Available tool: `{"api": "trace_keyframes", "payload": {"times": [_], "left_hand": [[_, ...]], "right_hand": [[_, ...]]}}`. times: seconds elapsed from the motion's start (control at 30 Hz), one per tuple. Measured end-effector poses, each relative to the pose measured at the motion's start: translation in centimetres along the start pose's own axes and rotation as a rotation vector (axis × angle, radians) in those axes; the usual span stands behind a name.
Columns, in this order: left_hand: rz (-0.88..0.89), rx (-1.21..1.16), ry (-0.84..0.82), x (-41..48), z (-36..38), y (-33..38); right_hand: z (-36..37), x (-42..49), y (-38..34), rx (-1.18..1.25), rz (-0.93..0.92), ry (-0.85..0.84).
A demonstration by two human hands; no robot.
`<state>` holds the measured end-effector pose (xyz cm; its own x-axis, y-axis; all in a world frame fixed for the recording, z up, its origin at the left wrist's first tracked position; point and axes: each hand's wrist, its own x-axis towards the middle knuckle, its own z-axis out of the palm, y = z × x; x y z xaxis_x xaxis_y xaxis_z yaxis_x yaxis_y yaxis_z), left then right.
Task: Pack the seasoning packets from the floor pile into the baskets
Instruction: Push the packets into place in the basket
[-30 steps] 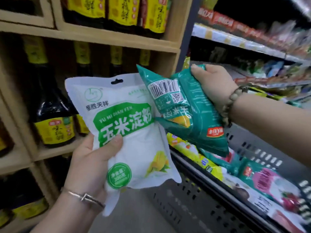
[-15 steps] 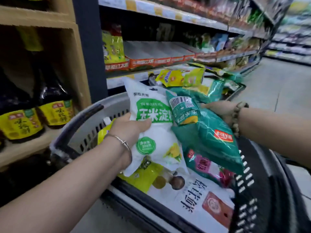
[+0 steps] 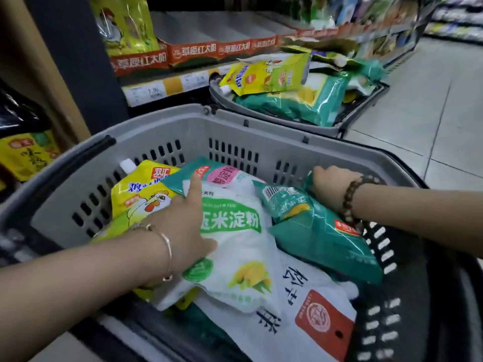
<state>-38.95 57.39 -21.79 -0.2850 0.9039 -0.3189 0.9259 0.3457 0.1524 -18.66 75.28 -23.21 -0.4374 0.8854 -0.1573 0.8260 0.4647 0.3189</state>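
Observation:
A grey basket (image 3: 162, 118) right in front of me holds several seasoning packets. My left hand (image 3: 180, 223) holds a white corn-starch packet (image 3: 235, 252) by its left edge, with the thumb on its face and the index finger stretched over its top. That packet lies on the other packets in the basket. My right hand (image 3: 332, 184) grips the top end of a green packet (image 3: 313, 236), which leans against the basket's right wall.
A yellow chicken pouch (image 3: 136, 194) and a large white bag (image 3: 313, 309) also lie in the basket. A second basket (image 3: 287, 124) full of packets stands behind it. Shelves with red boxes (image 3: 193, 52) are at the back and dark bottles (image 3: 23, 152) at left. Tiled floor (image 3: 431, 113) lies to the right.
Both hands have come down from shelf height into the near basket, each carrying its packet. The white packet now lies on the pile and the green one rests at the right wall.

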Motion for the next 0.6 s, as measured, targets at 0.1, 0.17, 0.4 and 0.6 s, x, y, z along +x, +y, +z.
{"api": "trace_keyframes", "payload": {"times": [0.1, 0.17, 0.4, 0.6], "left_hand": [[0.182, 0.350, 0.194, -0.7, 0.3, -0.3], [0.287, 0.372, 0.202, -0.2, 0.3, -0.1], [0.371, 0.378, -0.102, 2.5, 2.1, 1.9], [0.334, 0.406, -0.220, 3.4, 2.3, 2.8]], "right_hand": [[-2.1, -1.7, 0.4, -0.124, -0.036, 0.105], [-2.7, -3.1, 0.6, 0.021, -0.161, 0.206], [-0.6, -6.3, -1.6, 0.368, -0.430, -0.060], [0.5, -3.2, -2.6, 0.283, -0.431, -0.240]]}}
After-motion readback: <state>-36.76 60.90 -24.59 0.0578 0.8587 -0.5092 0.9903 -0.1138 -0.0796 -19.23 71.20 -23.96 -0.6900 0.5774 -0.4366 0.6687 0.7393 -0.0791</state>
